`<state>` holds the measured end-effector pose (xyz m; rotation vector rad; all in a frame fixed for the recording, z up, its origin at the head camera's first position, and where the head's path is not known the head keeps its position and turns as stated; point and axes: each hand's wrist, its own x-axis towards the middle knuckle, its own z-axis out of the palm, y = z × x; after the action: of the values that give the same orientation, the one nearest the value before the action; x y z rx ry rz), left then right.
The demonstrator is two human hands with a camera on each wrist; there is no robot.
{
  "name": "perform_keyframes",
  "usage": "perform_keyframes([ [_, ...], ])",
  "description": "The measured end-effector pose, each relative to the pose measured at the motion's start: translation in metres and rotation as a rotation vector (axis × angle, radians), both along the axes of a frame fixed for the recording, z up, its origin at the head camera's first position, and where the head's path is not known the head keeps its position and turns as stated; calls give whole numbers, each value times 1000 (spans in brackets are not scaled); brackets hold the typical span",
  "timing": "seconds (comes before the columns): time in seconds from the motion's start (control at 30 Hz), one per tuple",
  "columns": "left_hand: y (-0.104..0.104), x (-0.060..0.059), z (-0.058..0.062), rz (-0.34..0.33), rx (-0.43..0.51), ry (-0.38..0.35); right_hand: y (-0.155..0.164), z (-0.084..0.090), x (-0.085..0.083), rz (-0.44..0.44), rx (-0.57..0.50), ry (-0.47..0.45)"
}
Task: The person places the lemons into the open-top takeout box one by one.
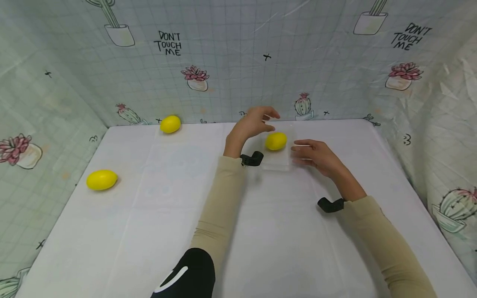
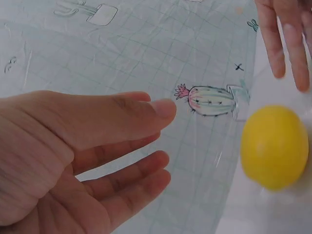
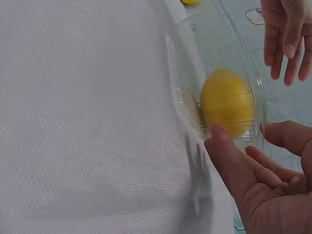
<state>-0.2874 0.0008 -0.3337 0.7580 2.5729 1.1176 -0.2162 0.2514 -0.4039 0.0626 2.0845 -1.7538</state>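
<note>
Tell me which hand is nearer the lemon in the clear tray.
Right, narrowly. The right hand has its fingers at the clear tray holding the lemon; the left hand hovers open just behind and above it.

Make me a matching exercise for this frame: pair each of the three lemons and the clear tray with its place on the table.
Things:
1. lemon
2. second lemon
3. third lemon
4. clear tray

Places:
A. near the table's left edge
B. far edge, by the backdrop
C. inside the tray
D. between the left hand and right hand

Pairs: 1-C, 2-B, 3-A, 4-D
</note>
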Motion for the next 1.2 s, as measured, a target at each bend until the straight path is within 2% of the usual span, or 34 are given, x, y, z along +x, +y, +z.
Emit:
perform_keyframes([
  [0.13,-17,11,4,-5,-74,49,-1,0,-1,-1,2,0],
  [0.37,-59,28,10,-9,-284,114,-4,1,-2,-4,-15,3],
  [0.6,-106,47,14,-1,-412,109,-4,1,-3,-1,3,6],
  [0.93,-175,74,19,25,-514,118,-5,0,-1,14,-13,14],
  [1.2,-216,86,25,102,-619,54,-6,1,-3,15,-19,11],
])
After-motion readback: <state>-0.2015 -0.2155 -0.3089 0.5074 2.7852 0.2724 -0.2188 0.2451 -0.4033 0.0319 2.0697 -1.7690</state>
